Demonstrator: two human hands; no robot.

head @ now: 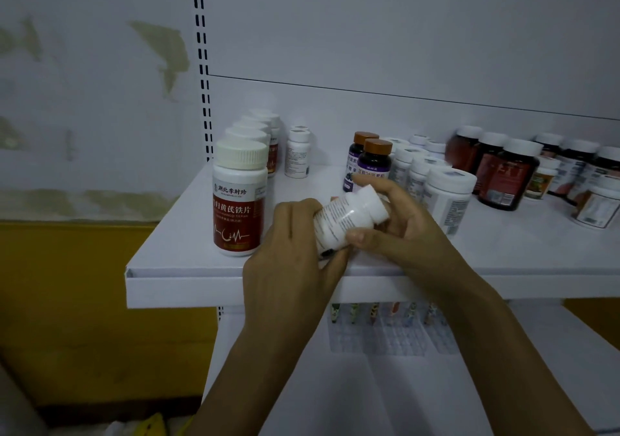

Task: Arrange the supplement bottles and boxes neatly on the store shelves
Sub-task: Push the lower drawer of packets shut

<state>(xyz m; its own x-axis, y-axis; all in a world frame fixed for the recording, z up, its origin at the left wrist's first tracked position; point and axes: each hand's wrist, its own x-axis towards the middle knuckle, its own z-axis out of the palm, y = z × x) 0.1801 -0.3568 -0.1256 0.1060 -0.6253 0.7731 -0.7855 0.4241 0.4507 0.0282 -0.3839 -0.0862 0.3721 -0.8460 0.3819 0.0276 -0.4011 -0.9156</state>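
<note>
Both hands hold one small white bottle (349, 221). It is white all over, with a white cap and a white label full of tiny grey writing too small to read. It is tipped on its side, with the cap pointing up and to the right. There is a little dark spot at its bottom end.

The left hand (292, 234) is curled round the bottom end of the bottle. The right hand (402, 221) grips the cap end, with its fingers behind the bottle and its thumb pressed on the label. The two hands are close together, almost touching.

The small white bottle is up in the air over the front of the white shelf (188, 234), just to the right of the big red-label bottle (239, 200). That big bottle stands up straight near the front of the shelf and has a cream cap and white writing on the red. More bottles like it stand in a row (258, 127) right behind it.

Right of the red-label bottle, toward the back, stands another little white bottle (297, 152). Further right are two purple bottles with brown caps (372, 163), then a bunch of white bottles (446, 197), then dark brown bottles with white caps (510, 177). Below the red-label bottle's shelf, small colourful packets (385, 315) hang in a line.
</note>
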